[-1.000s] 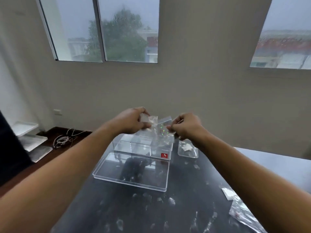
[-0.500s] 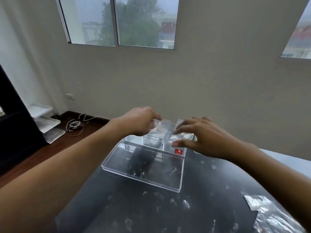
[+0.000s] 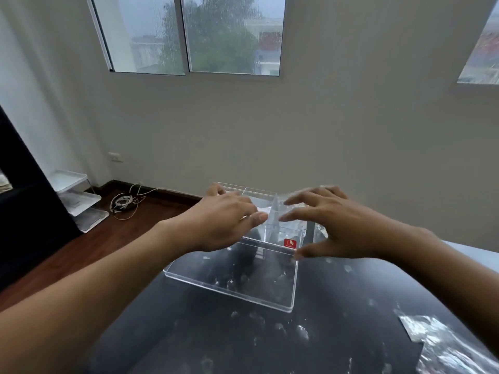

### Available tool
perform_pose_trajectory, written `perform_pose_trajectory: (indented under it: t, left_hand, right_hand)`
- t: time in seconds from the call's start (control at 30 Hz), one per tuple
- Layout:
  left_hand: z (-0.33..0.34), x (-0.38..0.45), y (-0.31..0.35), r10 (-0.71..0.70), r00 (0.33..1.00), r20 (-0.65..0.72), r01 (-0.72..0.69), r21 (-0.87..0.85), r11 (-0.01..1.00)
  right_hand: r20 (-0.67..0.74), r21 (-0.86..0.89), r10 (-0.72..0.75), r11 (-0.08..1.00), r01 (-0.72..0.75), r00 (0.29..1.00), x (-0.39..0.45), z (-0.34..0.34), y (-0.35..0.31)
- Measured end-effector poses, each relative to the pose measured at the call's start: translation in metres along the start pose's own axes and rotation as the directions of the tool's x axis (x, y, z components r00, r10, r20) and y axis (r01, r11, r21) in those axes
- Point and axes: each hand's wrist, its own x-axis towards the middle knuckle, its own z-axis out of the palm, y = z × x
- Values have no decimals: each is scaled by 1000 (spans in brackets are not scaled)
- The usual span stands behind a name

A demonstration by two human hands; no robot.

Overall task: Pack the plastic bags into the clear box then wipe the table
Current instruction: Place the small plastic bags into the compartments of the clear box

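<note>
place: home room | cues: sliding windows (image 3: 189, 36), wood floor (image 3: 81, 252), wall socket (image 3: 115, 157), loose cables (image 3: 124, 203)

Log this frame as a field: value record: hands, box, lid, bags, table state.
left hand: over the clear box, fingers curled; grip on a bag unclear
right hand: open, fingers spread above the box
box: lid off, dividers inside, red label on front wall
lid: flat on the table, in front of the box
plastic bags: loose at table's near right edge
table: dark, smudged, not yet wiped
</note>
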Motion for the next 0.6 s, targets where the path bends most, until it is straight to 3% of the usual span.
perform_pose_trajectory:
  t: [0.1,0.3,0.6]
  left_hand:
    - [13,-5,-2,19,1000,-13,-19,-21,1000]
    - [19,-1,-2,13,999,-45,-16,-68,998]
    - [22,-3,-1,10,998,-64,-15,-72,997]
  right_hand:
    - [-2,140,-28,990,28,1000,-3,-1,11]
    - [-198,146,-75,984,105,977,4,-10,15]
    - [-184,175,-48,981,81,982,13,6,-6]
